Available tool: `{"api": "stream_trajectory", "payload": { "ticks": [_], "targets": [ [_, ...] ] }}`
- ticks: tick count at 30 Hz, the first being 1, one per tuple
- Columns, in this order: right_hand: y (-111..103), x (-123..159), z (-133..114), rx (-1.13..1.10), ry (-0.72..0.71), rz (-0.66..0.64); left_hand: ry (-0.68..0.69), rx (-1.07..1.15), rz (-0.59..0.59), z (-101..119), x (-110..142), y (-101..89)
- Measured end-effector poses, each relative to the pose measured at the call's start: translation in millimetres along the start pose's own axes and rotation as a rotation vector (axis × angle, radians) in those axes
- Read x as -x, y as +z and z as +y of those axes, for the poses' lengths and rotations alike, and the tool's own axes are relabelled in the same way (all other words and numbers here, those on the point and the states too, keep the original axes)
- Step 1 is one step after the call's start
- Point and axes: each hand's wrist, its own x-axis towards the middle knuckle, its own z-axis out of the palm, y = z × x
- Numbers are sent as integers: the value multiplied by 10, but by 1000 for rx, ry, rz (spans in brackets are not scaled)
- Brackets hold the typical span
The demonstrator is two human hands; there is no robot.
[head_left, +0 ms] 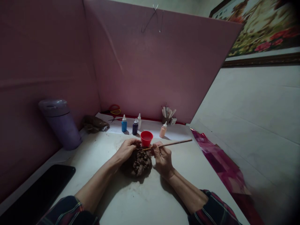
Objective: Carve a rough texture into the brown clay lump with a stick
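A rough brown lump of clay (142,162) sits on the white table, its surface crumbly and uneven. My left hand (127,150) curls against the lump's upper left side, fingers bent together and fingertips partly hidden by the clay. In my right hand (162,157) is a thin wooden stick (177,143), pinched between thumb and fingers. Its narrow end reaches left to the top of the clay, while the thicker end points out to the right. Just behind the lump stands a red cup (146,139), close to both hands.
Small paint bottles in blue (124,125), dark purple (135,128), white and peach (163,130) stand behind the cup. Farther back are scissors (115,110) and a pot of tools (166,118). A purple tumbler (61,125), brown bag (95,124) and black phone-like slab (39,190) lie left.
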Motion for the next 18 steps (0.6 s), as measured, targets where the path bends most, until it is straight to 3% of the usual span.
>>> {"api": "stream_trajectory", "payload": {
  "ticks": [4, 10, 14, 18],
  "targets": [
    [-22, 8, -38, -2, -60, 44, -54, 41, 7, -47, 2, -26],
    [-159, -78, 40, 160, -102, 204, -52, -130, -1, -17, 25, -3],
    [-297, -195, 187, 361, -74, 302, 17, -215, -7, -58, -7, 1],
    [-278, -231, 282, 399, 21, 265, 73, -280, -85, -120, -31, -13]
  ]
}}
